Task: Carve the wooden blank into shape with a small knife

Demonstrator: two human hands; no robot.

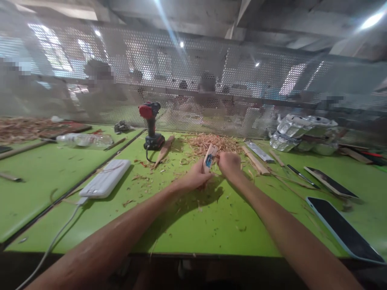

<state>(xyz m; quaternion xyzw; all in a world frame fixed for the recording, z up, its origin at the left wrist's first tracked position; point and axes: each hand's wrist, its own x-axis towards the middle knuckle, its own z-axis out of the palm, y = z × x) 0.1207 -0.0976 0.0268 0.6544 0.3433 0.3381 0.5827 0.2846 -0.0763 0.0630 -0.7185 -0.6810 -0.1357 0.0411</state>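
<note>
Head view, small wooden piece [210, 158] partly hidden by hands [198, 175]

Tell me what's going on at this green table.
A person's left hand holds a small wooden piece with a blue patch over the table, and the right hand is at its edge; what those fingers grip is too small to tell. Wood shavings lie heaped beyond, and a red and black drill stands upright to the left.

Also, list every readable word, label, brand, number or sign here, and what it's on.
No text can be read.
White power bank: faint marks near cable end, too small.
Drill: any label too blurred.
Wooden piece in left hand: blue patch, no legible lettering.
</note>
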